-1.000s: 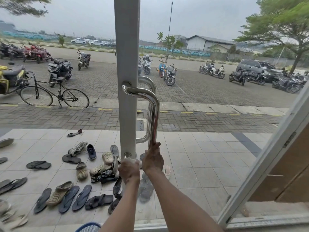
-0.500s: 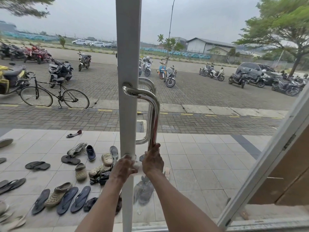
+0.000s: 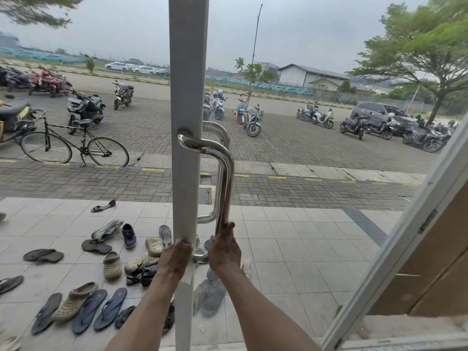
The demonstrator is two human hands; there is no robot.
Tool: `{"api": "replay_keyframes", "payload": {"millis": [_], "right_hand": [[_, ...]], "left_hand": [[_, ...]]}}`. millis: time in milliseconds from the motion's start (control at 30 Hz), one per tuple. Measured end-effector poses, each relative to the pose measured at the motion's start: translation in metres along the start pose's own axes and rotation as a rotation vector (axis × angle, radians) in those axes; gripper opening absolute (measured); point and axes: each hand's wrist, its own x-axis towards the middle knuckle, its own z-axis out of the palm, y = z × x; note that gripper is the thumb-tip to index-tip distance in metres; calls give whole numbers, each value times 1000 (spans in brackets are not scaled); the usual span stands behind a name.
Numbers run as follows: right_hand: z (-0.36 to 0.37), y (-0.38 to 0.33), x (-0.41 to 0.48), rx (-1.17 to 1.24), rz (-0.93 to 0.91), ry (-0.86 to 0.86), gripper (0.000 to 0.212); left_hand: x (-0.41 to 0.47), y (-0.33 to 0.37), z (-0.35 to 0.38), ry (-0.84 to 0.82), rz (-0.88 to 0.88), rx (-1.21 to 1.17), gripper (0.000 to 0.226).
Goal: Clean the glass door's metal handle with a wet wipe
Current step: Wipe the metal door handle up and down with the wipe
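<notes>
The work is at the bottom of the polished steel D-shaped pull handle (image 3: 225,183), which is fixed to the pale grey upright door stile (image 3: 187,97) at the middle of the view. The right hand (image 3: 225,252) is clenched round the low end of the handle's upright bar, thumb pointing up along it. The left hand (image 3: 176,259) lies over the stile just beside the round steel lower mount (image 3: 200,258), with its back to the camera. Whether its fingers grasp anything I cannot tell. The wet wipe does not show plainly (a pale scrap at the left fingertips may be it).

By my reading, the step in hand is wiping the lower bend and mount, with the right hand steadying the door. The long bar and top bend appear yet to be done. The next move probably calls for bringing the wipe round the bar and drawing it upward, while the right hand shifts out of its path.

Above the right hand the bar is bare all the way to the top curve, so there is free room. The gap between bar and stile is narrow. A twin steel handle (image 3: 219,131) sits just behind. The slanted white frame (image 3: 405,249) at the right stands well apart.
</notes>
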Motion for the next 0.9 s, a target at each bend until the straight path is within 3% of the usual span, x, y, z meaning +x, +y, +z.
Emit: {"api": "replay_keyframes", "payload": {"millis": [167,300,433,567,667,767,900], "right_hand": [[3,4,3,33,8,14,107],[5,3,4,-36,-42,-3,77],[5,7,8,-72,-55,6,44],[1,9,7,-28,-43,-13,45],[-4,7,4,-8,-33,-42,45],[-11,10,1,-151,-142,1,28],[-16,19,-8,-229,-158,63,57]], "left_hand": [[-10,17,6,-10,36,166,24],[-8,33,-3,-26,87,145,14],[-6,47,-4,44,26,-62,25],[-3,49,-2,103,-18,-275,36],[-4,53,-3,106,-106,-508,30],[-5,57,-5,118,-128,-763,34],[-5,59,-13,94,-128,-1002,21]]}}
